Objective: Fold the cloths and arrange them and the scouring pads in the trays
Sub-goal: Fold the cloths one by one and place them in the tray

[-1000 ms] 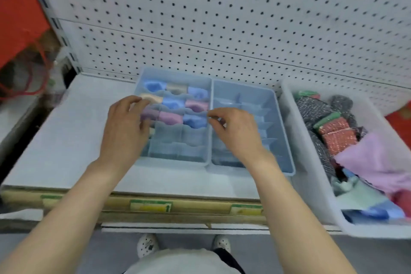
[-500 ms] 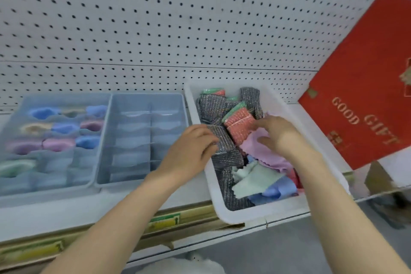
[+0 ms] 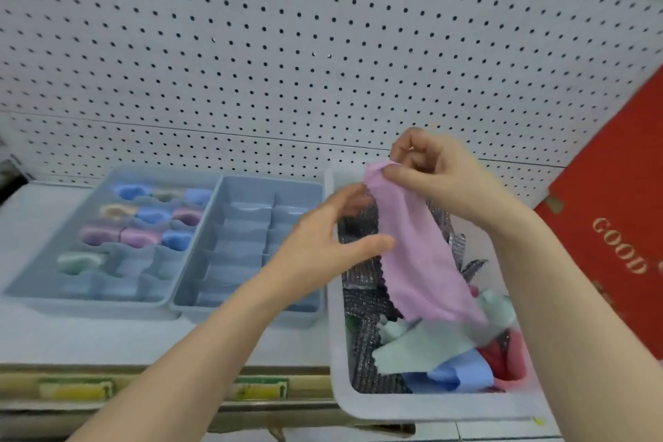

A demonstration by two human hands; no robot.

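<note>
Right hand (image 3: 441, 176) raised over the white bin (image 3: 337, 370), thumb and forefinger pinching the top corner of the pink cloth (image 3: 416, 248) so it hangs out flat, ready for folding. Left hand (image 3: 323, 244) relaxed, thumb and fingers spread either side of the cloth's left edge, probably to take a second corner; contact unclear through blur. Cloth's lower end trails into the bin among loose cloths (image 3: 423, 348) and silver scouring pads (image 3: 362, 301). Beside the bin, the near tray (image 3: 247, 316); beyond it, the far tray (image 3: 89, 301) with rolled cloths in its back rows

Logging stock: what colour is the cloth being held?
Pink cloth, pinched by the right hand; head view.
</note>
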